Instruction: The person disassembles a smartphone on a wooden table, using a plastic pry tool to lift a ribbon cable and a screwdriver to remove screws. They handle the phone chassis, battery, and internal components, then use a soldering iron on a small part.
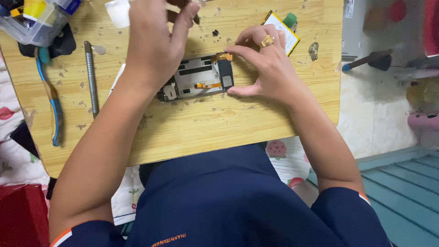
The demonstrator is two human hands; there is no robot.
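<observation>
An opened phone [196, 77], its back cover off and its circuit board and orange flex cables showing, lies in the middle of a wooden board [192, 128]. My right hand [270, 66], wearing a gold ring, grips the phone's right end between thumb and forefinger. Over the phone's left half hovers my left hand [153, 41], fingers pinched around a small dark tool [195, 18] whose tip points toward the far edge. Much of the phone's left end is hidden under that hand.
A metal pry tool [91, 77] and a blue toothbrush [54, 105] lie at the left. A clear plastic box [36, 20] stands at the far left corner. A flat battery [281, 27] and a small black part [215, 32] lie beyond the phone.
</observation>
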